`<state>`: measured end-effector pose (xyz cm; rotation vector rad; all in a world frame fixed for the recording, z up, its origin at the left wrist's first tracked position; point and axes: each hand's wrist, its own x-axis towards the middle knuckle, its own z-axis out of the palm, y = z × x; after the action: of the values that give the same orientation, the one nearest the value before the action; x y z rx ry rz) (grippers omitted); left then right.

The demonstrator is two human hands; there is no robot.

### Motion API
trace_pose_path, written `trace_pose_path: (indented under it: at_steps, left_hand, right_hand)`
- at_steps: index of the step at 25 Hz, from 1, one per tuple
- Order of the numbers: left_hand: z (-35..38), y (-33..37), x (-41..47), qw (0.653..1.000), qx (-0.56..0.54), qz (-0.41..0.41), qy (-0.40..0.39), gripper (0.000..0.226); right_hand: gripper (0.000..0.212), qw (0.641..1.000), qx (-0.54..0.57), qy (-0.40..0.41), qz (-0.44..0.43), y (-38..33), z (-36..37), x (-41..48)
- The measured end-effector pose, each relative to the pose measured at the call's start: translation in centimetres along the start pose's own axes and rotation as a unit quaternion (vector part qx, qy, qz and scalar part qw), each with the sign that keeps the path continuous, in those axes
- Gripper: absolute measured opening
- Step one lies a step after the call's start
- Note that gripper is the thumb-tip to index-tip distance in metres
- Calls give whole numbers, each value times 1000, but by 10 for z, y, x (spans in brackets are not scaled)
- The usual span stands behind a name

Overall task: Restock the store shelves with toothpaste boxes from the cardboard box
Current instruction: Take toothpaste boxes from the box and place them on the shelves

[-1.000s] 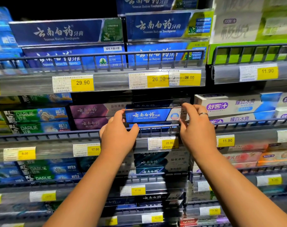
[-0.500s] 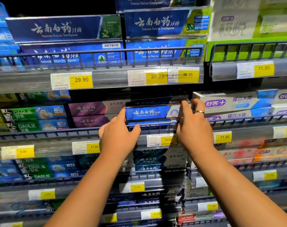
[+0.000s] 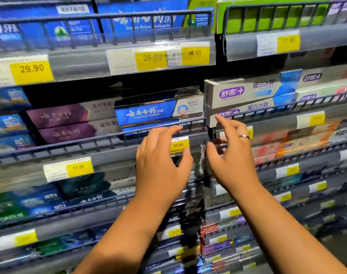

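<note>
Store shelving fills the view: tiers of toothpaste boxes behind wire rails (image 3: pixel 89 141) w/ yellow price tags, much of it motion-blurred. Both forearms reach up & fwd from the bottom edge.

L hand (image 3: pixel 160 165): back to the camera, fingers (image 3: pixel 164 131) loosely curved, released, gripping nothing. Tips lie at the rail, thumb at the edge of the 25.00 tag (image 3: pixel 178 145). R hand (image 3: pixel 230 155): also released, nothing held. Its index points up, the other fingers are half bent, and there is a ring (image 3: pixel 244 137) on one. Narrow gap btwn the two hands.

Blue toothpaste box (image 3: pixel 149 113) sits on the shelf just above the L fingers, behind the rail, long face out, on top of another blue box. Neither hand touches it.

Left of the L fingers, purple boxes (image 3: pixel 69 115) are stacked two high, right beside the blue one. Above the R index tip, white boxes (image 3: pixel 247 91) are stacked too, w/ the lower one's corner near that tip. Dark open room lies over the blue box up to the next shelf edge (image 3: pixel 79 64), and more over the purple stack. Tiers below the wrists are too blurred to read.
</note>
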<state>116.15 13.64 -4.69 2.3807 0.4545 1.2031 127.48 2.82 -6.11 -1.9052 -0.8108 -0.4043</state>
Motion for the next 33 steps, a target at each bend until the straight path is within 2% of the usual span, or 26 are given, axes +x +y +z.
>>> trace_pose_path:
  at_steps: [4, 12, 15, 20, 25, 30, 33]
  left_hand:
    - [67, 32, -25, 986, -97, -4, -138, 43]
    - [239, 143, -69, 936, -168, 0, -309, 51]
    - [305, 188, -88, 919, -184, 3, -349, 51]
    - [407, 258, -126, 899, -216, 66, -376, 55]
    - [496, 304, -146, 839, -201, 106, -494, 57]
    - [590, 334, -170, 762, -213, 117, -600, 51]
    - [657, 336, -189, 725, -206, 123, -646, 47]
  right_hand:
    - [53, 996, 39, 24, 78, 62, -40, -29]
    - [52, 977, -15, 39, 210, 207, -174, -73]
    - [52, 968, -35, 50, 243, 261, -226, -87]
    - [52, 945, -105, 130, 280, 344, -303, -117]
    - [57, 916, -125, 159, 348, 415, -353, -145]
    - [48, 844, -103, 172, 497, 487, -384, -169]
    - [45, 808, -123, 217, 534, 537, -385, -180]
